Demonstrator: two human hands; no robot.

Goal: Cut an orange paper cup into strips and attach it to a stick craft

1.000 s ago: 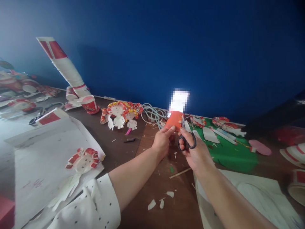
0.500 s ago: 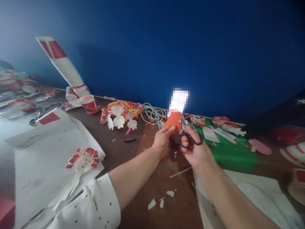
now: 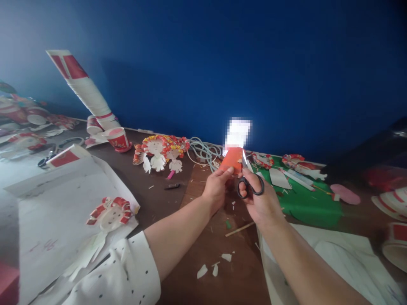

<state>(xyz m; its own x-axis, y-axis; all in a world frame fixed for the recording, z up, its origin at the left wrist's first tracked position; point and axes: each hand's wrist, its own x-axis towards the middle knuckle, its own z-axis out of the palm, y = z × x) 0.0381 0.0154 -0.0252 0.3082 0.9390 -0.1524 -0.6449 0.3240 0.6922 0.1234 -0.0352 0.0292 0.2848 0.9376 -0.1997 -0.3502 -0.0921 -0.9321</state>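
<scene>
Barely legible scrawl: we saw purple handwriting [image 3: 50, 245] on the large white sheet [image 3: 63, 190] at left, too faint for us to read.
Printed cup: the red-and-white paper cup [image 3: 117, 137] bore a small pattern that we could not make out.
Tabletop: we worked over a dark brown table [image 3: 187, 250] strewn with white paper scraps [image 3: 202, 271]; a green sheet [image 3: 311, 212] lay to the right.
Blue wall [image 3: 197, 76]: behind the table it filled our view, with a stack of paper cups [image 3: 90, 97] tilted left before it and pale cables [image 3: 204, 154] coiled beside the paper dolls [image 3: 157, 154].
Orange paper piece [image 3: 232, 160]: we had it raised near the table's far side, its length slanting up and rightward, away from us.
Black-handled scissors [image 3: 244, 158]: they lay along the piece's right edge, long axis running away from us, tips toward the wall, handles our way.
Left hand [image 3: 218, 185]: thumb and fingers pinched the piece's near end.
Right hand [image 3: 261, 200]: our fingers were clamped through the scissor handles.
</scene>
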